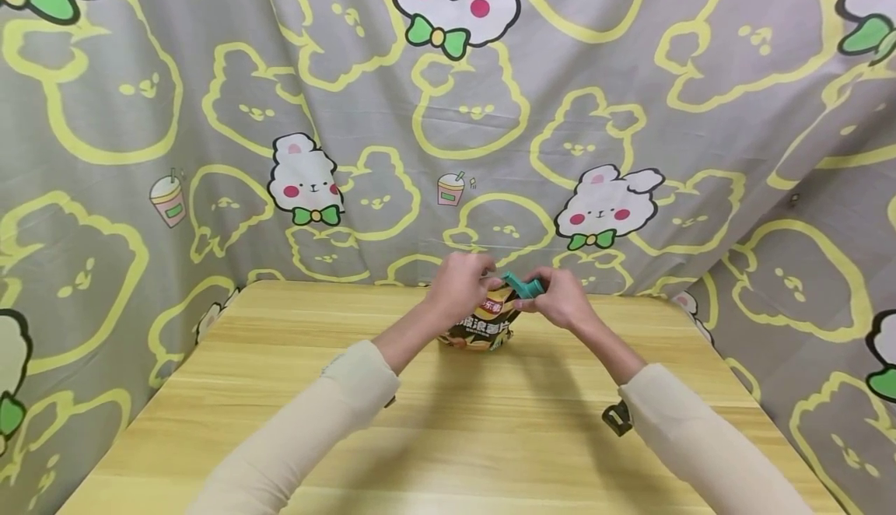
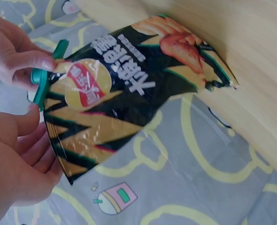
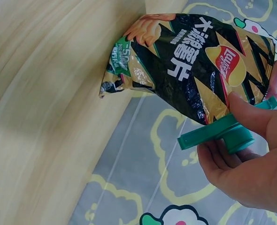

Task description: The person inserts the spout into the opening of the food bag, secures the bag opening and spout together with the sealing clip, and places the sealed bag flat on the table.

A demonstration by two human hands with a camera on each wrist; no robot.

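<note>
A black and gold Lay's potato chip bag (image 1: 483, 328) stands on the table, its printed front towards me. My left hand (image 1: 458, 285) holds the bag at one top corner, its fingers partly behind the edge in the left wrist view. Along the top edge lies a green bag clip (image 3: 209, 132) with a short round spout. My right hand (image 3: 251, 154) grips this clip by the spout, thumb on the bag side and fingers beneath. In the left wrist view, the left thumb (image 2: 28, 119) is close to the clip's end. How far the clip encloses the edge I cannot tell.
The wooden table (image 1: 280, 422) extends around the bag, its far edge just behind. A grey curtain (image 1: 378, 110) with yellow outlines and white cartoon animals hangs at the back and sides. A black strap buckle (image 1: 617, 418) shows at the right sleeve.
</note>
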